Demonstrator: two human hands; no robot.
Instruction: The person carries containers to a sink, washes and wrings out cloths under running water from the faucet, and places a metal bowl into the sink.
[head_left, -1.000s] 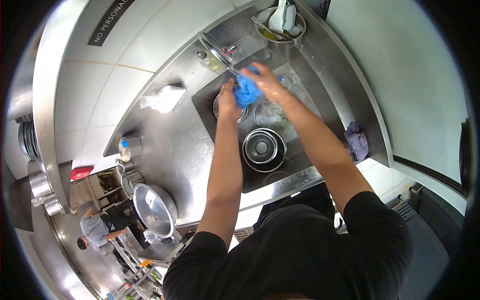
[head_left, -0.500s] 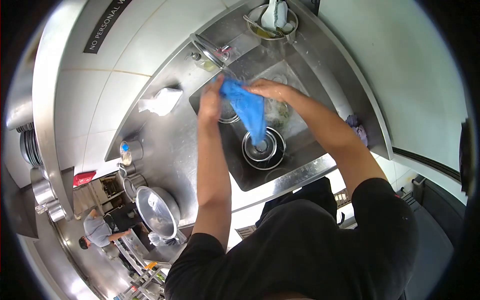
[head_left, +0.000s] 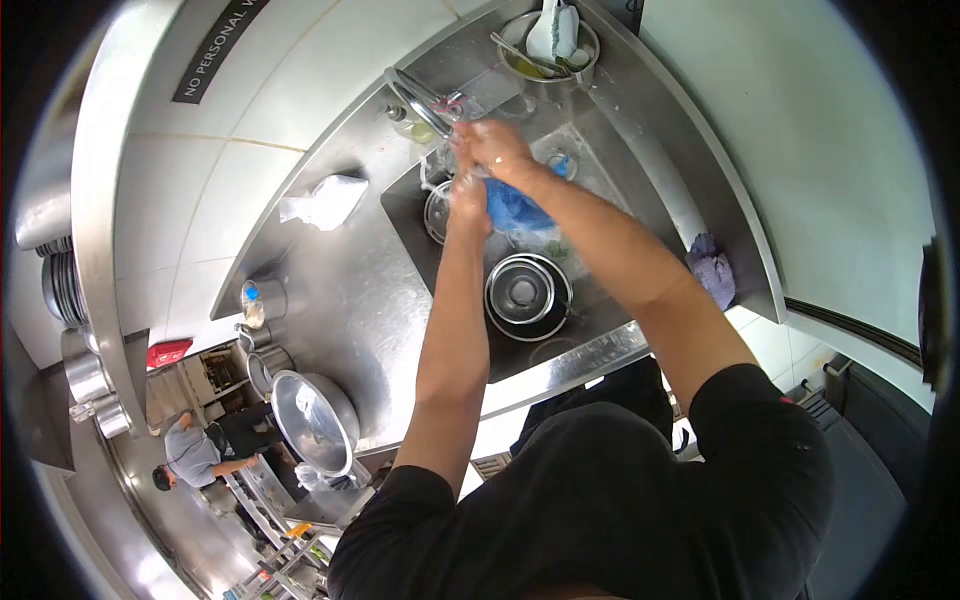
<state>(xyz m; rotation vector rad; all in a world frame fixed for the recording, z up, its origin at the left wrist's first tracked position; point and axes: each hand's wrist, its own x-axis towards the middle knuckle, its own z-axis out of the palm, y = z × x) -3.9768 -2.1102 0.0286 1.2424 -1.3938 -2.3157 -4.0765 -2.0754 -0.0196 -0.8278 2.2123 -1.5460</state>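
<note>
Under the curved faucet point(head_left: 418, 105), my left hand point(head_left: 469, 198) and my right hand point(head_left: 500, 152) are pressed together, wet. My right fingers curl in against the left fingers. Whatever is between them is hidden, and the left fingers are mostly covered and blurred. A blue cloth point(head_left: 515, 205) is crumpled in the sink just below my hands, partly behind my right forearm. I cannot tell whether a hand touches it. Nearer to me in the sink, a metal bowl point(head_left: 520, 291) sits nested in a wider one. Another round metal vessel point(head_left: 436, 214) is beside my left wrist.
A soap bottle point(head_left: 410, 124) stands behind the faucet. At the back, a metal pot point(head_left: 549, 84) holds utensils. A white bag point(head_left: 335, 200) lies on the counter, a purple rag point(head_left: 711, 272) on the right ledge. A large metal bowl point(head_left: 350, 425) is lower left; a person point(head_left: 192, 449) works beyond.
The blue cloth, stretched between both hands before, is now lower and bunched in the sink. My hands have come together beneath the faucet, the right moving left and up.
</note>
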